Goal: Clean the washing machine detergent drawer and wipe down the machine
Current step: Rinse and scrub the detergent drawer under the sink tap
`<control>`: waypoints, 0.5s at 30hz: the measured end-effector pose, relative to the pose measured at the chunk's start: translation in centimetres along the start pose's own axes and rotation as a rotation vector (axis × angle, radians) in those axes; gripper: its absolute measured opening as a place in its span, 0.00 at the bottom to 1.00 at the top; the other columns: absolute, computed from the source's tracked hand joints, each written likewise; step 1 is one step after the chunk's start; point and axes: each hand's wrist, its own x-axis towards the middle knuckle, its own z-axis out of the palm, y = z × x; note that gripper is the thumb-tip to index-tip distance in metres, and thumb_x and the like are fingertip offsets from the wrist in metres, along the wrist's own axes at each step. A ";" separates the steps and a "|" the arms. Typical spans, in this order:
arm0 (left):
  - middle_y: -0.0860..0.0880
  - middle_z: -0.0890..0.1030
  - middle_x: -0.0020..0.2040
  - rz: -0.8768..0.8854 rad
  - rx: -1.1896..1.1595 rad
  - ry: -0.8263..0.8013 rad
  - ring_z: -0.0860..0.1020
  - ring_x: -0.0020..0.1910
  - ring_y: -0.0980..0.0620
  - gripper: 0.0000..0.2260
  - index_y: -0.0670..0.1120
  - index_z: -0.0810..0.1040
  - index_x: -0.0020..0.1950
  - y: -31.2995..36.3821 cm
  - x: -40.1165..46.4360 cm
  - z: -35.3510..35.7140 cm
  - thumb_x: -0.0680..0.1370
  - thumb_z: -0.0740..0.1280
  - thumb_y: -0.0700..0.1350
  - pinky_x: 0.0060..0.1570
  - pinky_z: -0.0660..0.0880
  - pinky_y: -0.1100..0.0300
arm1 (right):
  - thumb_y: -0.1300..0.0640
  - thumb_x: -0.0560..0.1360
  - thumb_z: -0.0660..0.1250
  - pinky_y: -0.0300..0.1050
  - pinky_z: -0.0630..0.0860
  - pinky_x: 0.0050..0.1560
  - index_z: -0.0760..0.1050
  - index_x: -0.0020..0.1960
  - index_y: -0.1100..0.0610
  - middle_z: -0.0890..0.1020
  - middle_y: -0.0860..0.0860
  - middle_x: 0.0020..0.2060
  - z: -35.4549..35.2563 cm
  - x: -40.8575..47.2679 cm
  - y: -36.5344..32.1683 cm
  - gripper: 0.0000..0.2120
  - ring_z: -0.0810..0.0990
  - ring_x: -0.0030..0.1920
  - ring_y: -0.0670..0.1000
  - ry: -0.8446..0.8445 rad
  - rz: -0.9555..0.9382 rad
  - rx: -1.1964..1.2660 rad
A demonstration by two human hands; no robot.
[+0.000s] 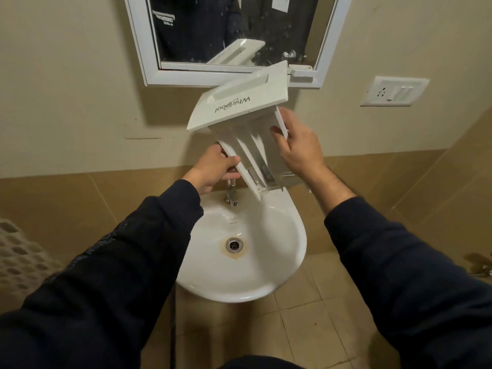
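Detergent drawer (pixel 247 123) first: seen from my head camera, I hold it in the air over the white washbasin (pixel 290 243), tilted so that its front panel, with the Whirlpool name upside down to me, points up toward the mirror (pixel 231 30) and its back end hangs down just above the tap (pixel 231 194). My left hand (pixel 213 167) grips the drawer's left side rail low down, fingers curled round the edge, thumb lying along the outside. My right hand (pixel 298 147) holds the right side wall, the palm against it and the fingertips wrapped over the rim into the compartments. Both my arms are in dark blue sleeves (pixel 404 262). The drawer's inner dividers face me; a clear plastic piece sits at its lower end. Whether water runs from the tap I cannot tell. The basin's drain (pixel 234 245) has a rusty ring round it. The mirror, in a white frame, shows the drawer's reflection and my dark clothing. To the right of it, on the beige wall, is a white switch and socket plate (pixel 394 91). At my left edge stands a pale basket with a lattice of holes (pixel 18 259). Tan tiles cover the lower wall and floor (pixel 314 326).
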 end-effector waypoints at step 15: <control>0.49 0.80 0.49 0.182 -0.060 0.206 0.81 0.53 0.48 0.09 0.48 0.75 0.49 6.1 -3.7 1.5 0.78 0.67 0.33 0.54 0.80 0.54 | 0.51 0.80 0.63 0.51 0.78 0.55 0.69 0.71 0.49 0.81 0.50 0.59 -5.2 2.0 -2.5 0.19 0.79 0.57 0.52 0.058 -0.157 0.019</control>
